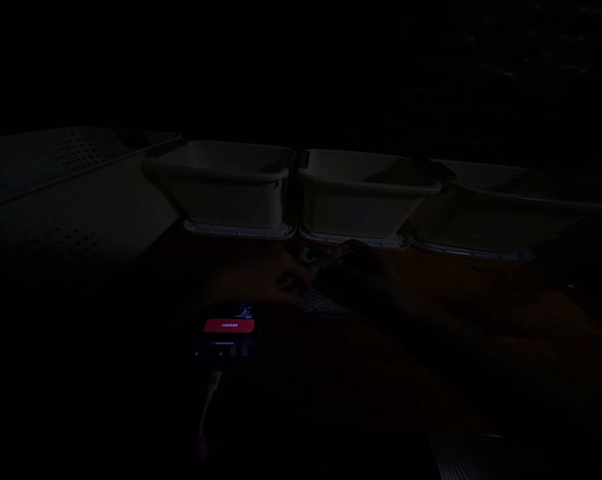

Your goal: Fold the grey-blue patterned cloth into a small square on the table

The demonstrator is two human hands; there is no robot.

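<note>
The scene is very dark. In the middle of the head view lies a patterned, light-and-dark piece of cloth, partly hidden by my hands. My left hand comes in from the left, its thumb and fingers curled closed on the cloth's left edge. On the other side, my right hand has its fingers bent closed around the cloth's upper right part. Shadow hides most of the fingertips. Just below my left hand is a lit phone with a red button on its screen.
Three pale bins, a left one, a middle one and a right one, stand in a row behind my hands. A large basket with holes is at the left. A white cable runs below the phone on the brown table.
</note>
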